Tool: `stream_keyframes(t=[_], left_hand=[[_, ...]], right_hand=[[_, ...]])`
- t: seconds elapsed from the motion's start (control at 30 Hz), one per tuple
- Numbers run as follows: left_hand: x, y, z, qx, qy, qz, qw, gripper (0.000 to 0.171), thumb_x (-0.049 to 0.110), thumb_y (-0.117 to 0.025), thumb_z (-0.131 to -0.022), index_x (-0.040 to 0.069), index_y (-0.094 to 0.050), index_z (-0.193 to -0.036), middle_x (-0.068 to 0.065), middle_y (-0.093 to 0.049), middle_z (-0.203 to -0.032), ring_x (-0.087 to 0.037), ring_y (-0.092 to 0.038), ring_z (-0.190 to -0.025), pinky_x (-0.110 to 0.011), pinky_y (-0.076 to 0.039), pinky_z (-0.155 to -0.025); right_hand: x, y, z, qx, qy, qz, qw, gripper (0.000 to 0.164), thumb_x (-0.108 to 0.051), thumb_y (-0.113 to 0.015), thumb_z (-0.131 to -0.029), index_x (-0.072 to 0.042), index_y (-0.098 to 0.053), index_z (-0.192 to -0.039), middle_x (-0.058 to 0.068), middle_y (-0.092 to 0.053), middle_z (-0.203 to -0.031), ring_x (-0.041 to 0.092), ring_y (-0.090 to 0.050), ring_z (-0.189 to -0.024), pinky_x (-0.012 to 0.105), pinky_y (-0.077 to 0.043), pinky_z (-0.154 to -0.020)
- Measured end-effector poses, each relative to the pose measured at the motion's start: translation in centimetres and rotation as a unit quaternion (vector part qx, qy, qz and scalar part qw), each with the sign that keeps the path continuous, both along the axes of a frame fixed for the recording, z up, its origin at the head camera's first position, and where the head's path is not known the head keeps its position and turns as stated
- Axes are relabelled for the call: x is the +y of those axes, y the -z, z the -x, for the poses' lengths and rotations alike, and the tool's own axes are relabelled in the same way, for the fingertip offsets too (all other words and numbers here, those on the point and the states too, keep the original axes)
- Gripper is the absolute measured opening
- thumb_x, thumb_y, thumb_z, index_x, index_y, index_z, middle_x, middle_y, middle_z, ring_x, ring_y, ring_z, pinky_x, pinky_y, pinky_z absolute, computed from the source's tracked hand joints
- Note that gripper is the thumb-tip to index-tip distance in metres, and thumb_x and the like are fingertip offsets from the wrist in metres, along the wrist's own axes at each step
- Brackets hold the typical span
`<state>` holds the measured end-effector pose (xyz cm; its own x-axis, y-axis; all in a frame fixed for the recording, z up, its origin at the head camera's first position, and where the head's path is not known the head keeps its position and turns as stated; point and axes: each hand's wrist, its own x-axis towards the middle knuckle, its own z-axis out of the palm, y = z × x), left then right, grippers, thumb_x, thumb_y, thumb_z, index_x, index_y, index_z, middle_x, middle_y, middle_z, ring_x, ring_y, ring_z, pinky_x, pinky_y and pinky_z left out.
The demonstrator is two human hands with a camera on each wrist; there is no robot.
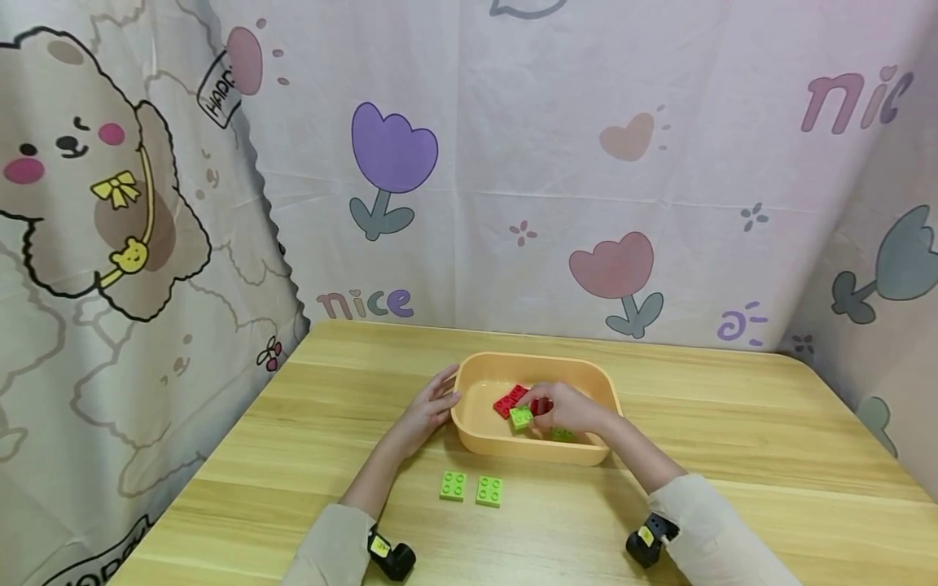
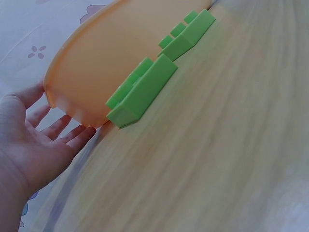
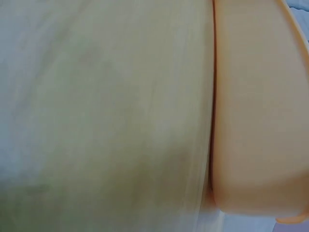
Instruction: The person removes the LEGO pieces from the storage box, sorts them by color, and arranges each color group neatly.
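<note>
An orange plastic basin stands on the table. My left hand holds its left end, thumb at the rim and fingers against the outer wall in the left wrist view. Reaching over the right side, my right hand pinches a light green toy building brick inside the basin between thumb and fingertips. Red bricks lie beside and partly under that hand. Another green brick sits below the palm, partly hidden. The right wrist view catches only the basin's outer wall and tabletop.
Two green bricks, one on the left and one on the right, lie studs up on the wooden table in front of the basin. A printed curtain hangs behind the table and along its left side.
</note>
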<state>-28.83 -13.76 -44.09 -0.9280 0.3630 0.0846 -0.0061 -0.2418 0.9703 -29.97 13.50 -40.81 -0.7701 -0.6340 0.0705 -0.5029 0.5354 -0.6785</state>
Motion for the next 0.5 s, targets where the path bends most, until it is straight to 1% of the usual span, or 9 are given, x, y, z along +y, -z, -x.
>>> stream_keyframes(t=[0.07, 0.17, 0.27, 0.37, 0.47, 0.5], left_hand=[[0.0, 0.0, 0.0, -0.003, -0.001, 0.0, 1.0, 0.059, 0.007, -0.05, -0.093, 0.005, -0.021, -0.145, -0.024, -0.018, -0.146, -0.036, -0.025, -0.13, -0.041, -0.033, -0.101], [0.0, -0.1, -0.1, -0.005, -0.003, 0.001, 1.0, 0.058, 0.005, -0.049, -0.094, 0.005, -0.022, -0.145, -0.023, -0.019, -0.146, -0.036, -0.025, -0.13, -0.042, -0.032, -0.101], [0.0, -0.2, -0.2, -0.011, -0.006, 0.0, 0.9999, 0.058, 0.004, -0.048, -0.093, 0.007, -0.023, -0.145, -0.022, -0.019, -0.146, -0.035, -0.026, -0.13, -0.041, -0.032, -0.101], [0.1, -0.2, -0.2, -0.012, -0.006, 0.0, 0.9999, 0.058, 0.004, -0.048, -0.093, 0.007, -0.023, -0.145, -0.022, -0.019, -0.146, -0.035, -0.026, -0.13, -0.041, -0.032, -0.101], [0.0, -0.1, -0.2, -0.01, -0.004, 0.001, 0.9999, 0.058, 0.005, -0.049, -0.093, 0.007, -0.023, -0.145, -0.022, -0.019, -0.147, -0.035, -0.026, -0.13, -0.042, -0.032, -0.102], [0.0, -0.1, -0.2, -0.01, -0.005, 0.001, 0.9999, 0.058, 0.005, -0.049, -0.093, 0.007, -0.023, -0.145, -0.022, -0.019, -0.146, -0.035, -0.026, -0.13, -0.042, -0.031, -0.102]], right_hand=[[0.0, -0.2, -0.1, 0.003, 0.004, -0.002, 1.0, 0.028, -0.004, -0.07, -0.078, -0.008, -0.067, -0.105, 0.002, -0.058, -0.096, 0.011, -0.048, -0.059, 0.024, -0.043, -0.051], [0.0, -0.4, -0.3, 0.01, 0.014, -0.002, 1.0, 0.028, -0.004, -0.07, -0.078, -0.008, -0.067, -0.106, 0.007, -0.058, -0.106, 0.013, -0.048, -0.061, 0.025, -0.043, -0.054], [0.1, -0.7, -0.5, 0.025, 0.019, -0.002, 0.999, 0.029, -0.005, -0.07, -0.078, -0.008, -0.067, -0.106, 0.01, -0.057, -0.113, 0.013, -0.049, -0.066, 0.026, -0.044, -0.059], [0.2, -1.0, -0.7, 0.04, 0.019, 0.003, 0.999, 0.028, -0.004, -0.07, -0.078, -0.008, -0.067, -0.106, 0.008, -0.058, -0.11, 0.014, -0.049, -0.069, 0.026, -0.045, -0.06], [0.4, -1.3, -1.1, 0.048, 0.012, 0.014, 0.999, 0.028, -0.003, -0.069, -0.078, -0.007, -0.067, -0.106, 0.004, -0.059, -0.101, 0.014, -0.049, -0.069, 0.023, -0.045, -0.056], [0.4, -1.4, -1.3, 0.049, 0.014, 0.015, 0.999, 0.028, -0.003, -0.069, -0.078, -0.007, -0.067, -0.105, 0.004, -0.059, -0.101, 0.014, -0.049, -0.069, 0.023, -0.045, -0.055]])
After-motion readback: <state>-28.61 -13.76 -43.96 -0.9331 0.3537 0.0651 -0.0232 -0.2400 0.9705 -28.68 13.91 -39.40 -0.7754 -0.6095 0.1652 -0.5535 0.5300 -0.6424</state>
